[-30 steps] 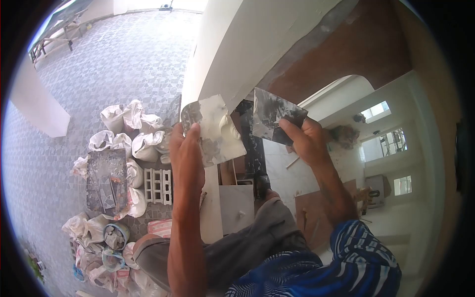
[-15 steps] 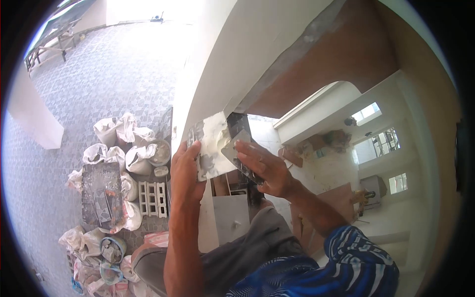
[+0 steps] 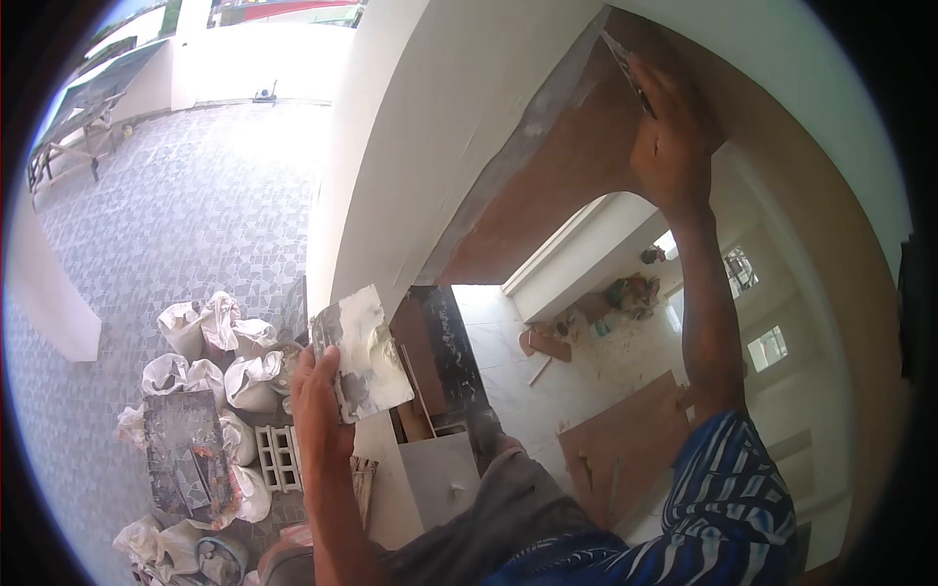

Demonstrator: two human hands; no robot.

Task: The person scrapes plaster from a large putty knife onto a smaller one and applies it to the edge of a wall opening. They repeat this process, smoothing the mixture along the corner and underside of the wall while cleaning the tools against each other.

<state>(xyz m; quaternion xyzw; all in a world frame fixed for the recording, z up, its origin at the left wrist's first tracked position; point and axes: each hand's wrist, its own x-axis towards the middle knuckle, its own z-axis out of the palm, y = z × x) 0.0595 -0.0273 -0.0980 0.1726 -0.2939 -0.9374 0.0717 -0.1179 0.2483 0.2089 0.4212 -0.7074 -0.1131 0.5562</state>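
My left hand (image 3: 324,402) grips the edge of a flat rectangular putty board (image 3: 349,376) at chest height, fingers wrapped on its left side. Thick cream putty (image 3: 379,350) is spread over that board. Up at the top right, my right hand (image 3: 674,137) is closed on a putty knife (image 3: 625,70). The blade's edge meets the brown surface (image 3: 547,190) near its upper corner, where a grey smeared strip (image 3: 542,115) runs along the border with the white wall edge (image 3: 459,107). My right fingers hide the knife's handle.
Down at the left, several white sacks (image 3: 252,383), a dirty dark board (image 3: 184,454) and a hollow block (image 3: 279,457) sit on the patterned tile floor (image 3: 195,215). Below me is a grey panel (image 3: 440,477). A brown sheet (image 3: 625,444) lies on the indoor floor.
My right hand has moved from the putty board up to the brown surface, taking the putty knife along. My left hand and the board are lower and farther left in view.
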